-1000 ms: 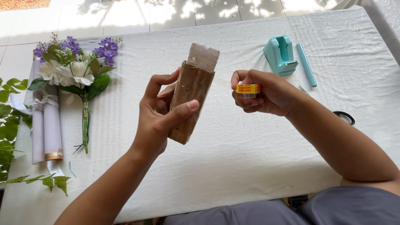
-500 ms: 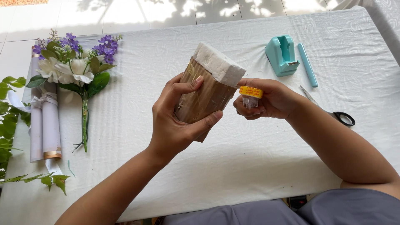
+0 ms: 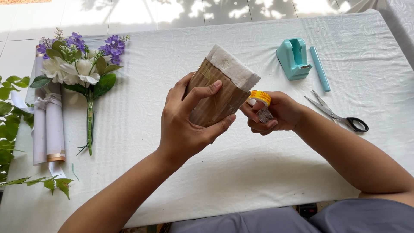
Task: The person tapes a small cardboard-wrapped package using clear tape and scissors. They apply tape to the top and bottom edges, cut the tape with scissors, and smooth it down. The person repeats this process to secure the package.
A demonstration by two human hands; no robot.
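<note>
Left hand [image 3: 185, 125]: clamped around a brown cardboard block [image 3: 217, 97], fingers across its near face and thumb on the lower edge, holding it above the table [image 3: 241, 172].
Cardboard block: raised in the air over the middle of the table, tilted, its long axis running from lower left up to upper right; a white foam end [image 3: 235, 67] caps the upper end.
Right hand [image 3: 276, 113]: closed on a small roll of clear tape with a yellow core [image 3: 261, 98], pinched between thumb and fingers.
Key relation: the tape roll sits just beside the block's right edge, near the upper half, touching or almost touching it; I cannot tell which. The right hand is the nearer one to that edge, and the block lies to its left.
Hands together or apart: close together, each holding its own thing, with the block between them.
Right of the hands: a teal tape dispenser [image 3: 294, 58], a teal pen-shaped tool [image 3: 320, 68] just beside it, and scissors [image 3: 338, 114] with black handles, all flat on the table.
Left of the hands: a bunch of white and purple flowers [image 3: 82, 69], rolled pale paper [image 3: 49, 125] beside it, green leaves [image 3: 10, 116] at the edge.
</note>
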